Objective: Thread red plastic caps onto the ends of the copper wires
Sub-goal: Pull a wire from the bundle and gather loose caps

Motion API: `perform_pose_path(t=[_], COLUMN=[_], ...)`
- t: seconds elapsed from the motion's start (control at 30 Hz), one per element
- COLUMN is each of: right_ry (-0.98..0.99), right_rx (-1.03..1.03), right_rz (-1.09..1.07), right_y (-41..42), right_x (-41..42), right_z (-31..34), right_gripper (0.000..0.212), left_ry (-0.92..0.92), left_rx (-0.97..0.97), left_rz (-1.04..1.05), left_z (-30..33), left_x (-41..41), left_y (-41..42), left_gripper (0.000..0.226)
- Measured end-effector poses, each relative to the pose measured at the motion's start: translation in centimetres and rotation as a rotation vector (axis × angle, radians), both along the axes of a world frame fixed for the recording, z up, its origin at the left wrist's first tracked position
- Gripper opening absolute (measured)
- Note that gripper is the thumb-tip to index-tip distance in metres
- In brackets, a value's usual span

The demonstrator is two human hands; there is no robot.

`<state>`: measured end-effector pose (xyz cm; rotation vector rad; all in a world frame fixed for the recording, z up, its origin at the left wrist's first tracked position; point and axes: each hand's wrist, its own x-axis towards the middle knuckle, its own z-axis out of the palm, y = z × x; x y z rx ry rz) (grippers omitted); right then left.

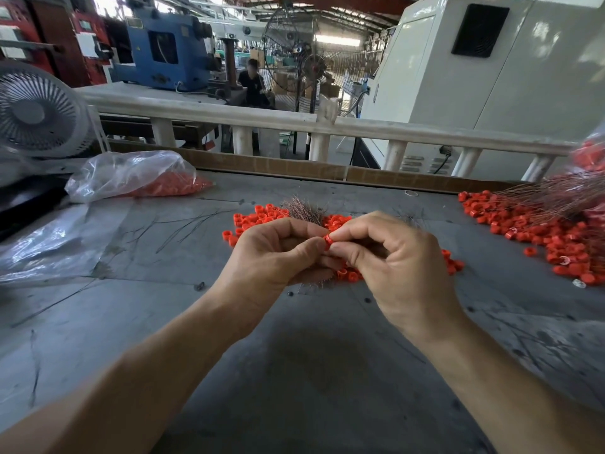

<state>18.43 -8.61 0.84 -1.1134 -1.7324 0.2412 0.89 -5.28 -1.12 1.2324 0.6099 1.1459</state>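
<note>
My right hand (389, 260) pinches a small red plastic cap (327, 240) between thumb and forefinger, over the middle of the grey table. My left hand (278, 253) is curled around a bundle of thin copper wires (304, 209), whose ends fan out above and below the fist; its thumb tip meets the cap. Whether a wire end is inside the cap is hidden by the fingers. Under and behind both hands lies a loose pile of red caps (262, 217).
At the right lies a larger heap of red caps (540, 234) with long copper wires (556, 198) across it. A clear plastic bag of red caps (140, 178) sits at back left, near a white fan (36, 113). Cardboard edging (294, 165) borders the grey table (294, 371).
</note>
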Motion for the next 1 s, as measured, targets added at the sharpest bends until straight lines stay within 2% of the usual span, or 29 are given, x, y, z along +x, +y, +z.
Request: perform_pose_path(t=[0.23, 0.5, 0.63, 0.8, 1.0], right_ry=[-0.105, -0.003, -0.047, -0.158, -0.305], right_rx=[0.098, 0.019, 0.008, 0.067, 0.189], right_rz=[-0.031, -0.019, -0.042, -0.068, -0.235], right_y=[0.0, -0.2, -0.2, -0.2, -0.3], right_x=[0.0, 0.0, -0.2, -0.4, -1.3], right_z=[0.1, 0.0, 0.0, -0.1, -0.7], right_gripper=[0.009, 0.008, 0.009, 0.015, 0.016], left_ry=[0.020, 0.051, 0.085, 0.040, -0.093], left_rx=[0.036, 0.084, 0.113, 0.000, -0.188], left_rz=[0.025, 0.052, 0.082, 0.068, -0.093], left_z=[0.0, -0.1, -0.2, -0.2, 0.0], left_x=[0.1, 0.2, 0.3, 0.3, 0.4], left_y=[0.0, -0.1, -0.2, -0.2, -0.4], left_gripper=[0.010, 0.013, 0.020, 0.026, 0.016])
